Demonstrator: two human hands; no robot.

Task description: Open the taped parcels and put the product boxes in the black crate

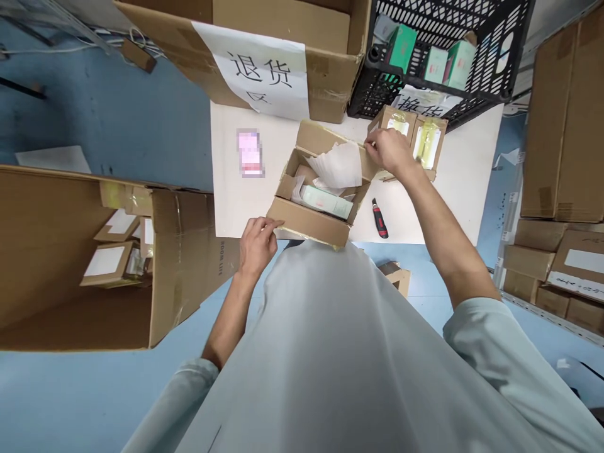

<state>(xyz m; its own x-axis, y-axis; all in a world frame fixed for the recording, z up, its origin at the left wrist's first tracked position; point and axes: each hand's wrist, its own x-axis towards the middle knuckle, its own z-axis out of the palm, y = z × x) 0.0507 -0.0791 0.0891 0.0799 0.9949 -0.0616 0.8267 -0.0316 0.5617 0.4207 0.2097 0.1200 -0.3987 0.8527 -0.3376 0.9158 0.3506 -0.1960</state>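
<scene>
An opened small cardboard box [309,234] rests at the front of the white table, its flaps folded outward. Inside lie a pale green carton [326,201] and crumpled white packing paper [337,165]. My left hand [257,246] is closed, gripping the near flap at its left corner. At the box's upper right, my right hand [389,151] pinches the edge of a flap between thumb and fingers. A red and black utility knife [380,219] lies on the table to the right of the box, touched by neither hand.
Behind stands a large carton [330,75] with a paper sign. A black crate [472,100] holds several green boxes. Two taped parcels [427,141] sit below it. A big open carton [174,251] with parcels is at left; stacked boxes [557,126] line the right.
</scene>
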